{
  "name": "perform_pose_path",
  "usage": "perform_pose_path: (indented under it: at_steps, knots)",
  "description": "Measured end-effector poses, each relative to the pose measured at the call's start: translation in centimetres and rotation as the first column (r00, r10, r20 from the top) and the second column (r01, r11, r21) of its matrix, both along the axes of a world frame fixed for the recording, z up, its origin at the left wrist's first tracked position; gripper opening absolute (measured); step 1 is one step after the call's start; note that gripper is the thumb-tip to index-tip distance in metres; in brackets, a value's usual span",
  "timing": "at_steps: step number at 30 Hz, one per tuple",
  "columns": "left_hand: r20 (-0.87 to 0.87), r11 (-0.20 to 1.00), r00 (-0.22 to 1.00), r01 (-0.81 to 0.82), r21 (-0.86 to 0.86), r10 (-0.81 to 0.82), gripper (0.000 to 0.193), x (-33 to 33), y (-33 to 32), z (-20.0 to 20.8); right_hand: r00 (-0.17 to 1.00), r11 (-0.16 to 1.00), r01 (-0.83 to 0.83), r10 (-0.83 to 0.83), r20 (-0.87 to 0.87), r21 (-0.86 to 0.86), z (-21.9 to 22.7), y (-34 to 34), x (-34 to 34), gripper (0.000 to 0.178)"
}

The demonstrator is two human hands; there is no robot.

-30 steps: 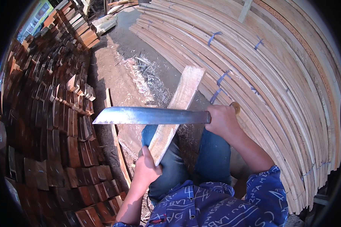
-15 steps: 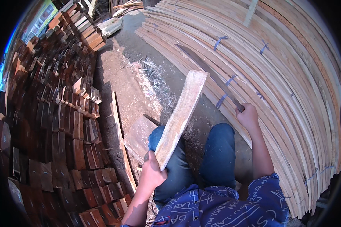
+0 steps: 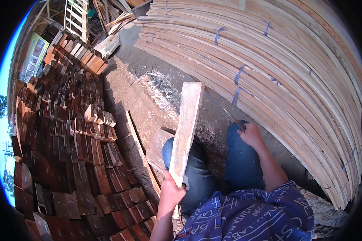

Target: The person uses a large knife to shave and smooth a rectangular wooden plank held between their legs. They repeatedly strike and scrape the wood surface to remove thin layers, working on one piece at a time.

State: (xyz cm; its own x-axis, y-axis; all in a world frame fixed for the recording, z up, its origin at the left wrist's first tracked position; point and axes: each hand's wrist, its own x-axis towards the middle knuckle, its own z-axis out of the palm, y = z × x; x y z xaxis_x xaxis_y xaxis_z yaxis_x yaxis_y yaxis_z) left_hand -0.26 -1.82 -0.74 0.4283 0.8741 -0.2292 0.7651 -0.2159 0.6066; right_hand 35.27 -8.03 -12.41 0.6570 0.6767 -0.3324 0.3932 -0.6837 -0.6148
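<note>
My left hand [image 3: 171, 193] grips the near end of a pale wooden slat [image 3: 186, 128], which stands tilted upward over my left knee. My right hand [image 3: 251, 134] is closed on the handle of a long machete [image 3: 223, 106]. The blade is seen edge-on as a thin dark line that runs up and to the left, just right of the slat's upper half. I sit with both knees in blue jeans, wearing a blue patterned shirt.
Bundles of long pale slats [image 3: 293, 68] tied with blue straps lie on the right. Stacked reddish-brown wood blocks [image 3: 72, 136] fill the left. A chopping block [image 3: 157, 148] and a thin plank [image 3: 138, 144] lie on the dirt and wood shavings [image 3: 161, 84] ahead.
The machete went from lying flat across the slat to swung out right, then edge-on beside the slat. My left hand raised the slat more upright.
</note>
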Motion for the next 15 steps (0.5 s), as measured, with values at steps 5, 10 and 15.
perform_pose_path:
  at_steps: [5, 10, 15]
  knots:
    - [-0.067, 0.993, 0.997, -0.047, -0.111, 0.040, 0.039, -0.9, -3.1, -0.5, 0.999, 0.999, 0.033, -0.032, -0.037, 0.025, 0.0, -0.4, 0.4, 0.030]
    - [-0.104, 0.977, 0.992, -0.095, -0.193, 0.076, 0.041, -0.7, -4.8, 0.0, 0.986, 0.973, 0.136, -0.114, -0.125, 0.185, 2.7, -1.6, -0.3, 0.028]
    - [-0.058, 0.976, 0.996, -0.081, -0.202, 0.070, 0.040, -0.8, -4.8, -0.3, 0.995, 0.938, -0.080, 0.094, -0.025, 0.336, 8.9, -0.9, -2.8, 0.026]
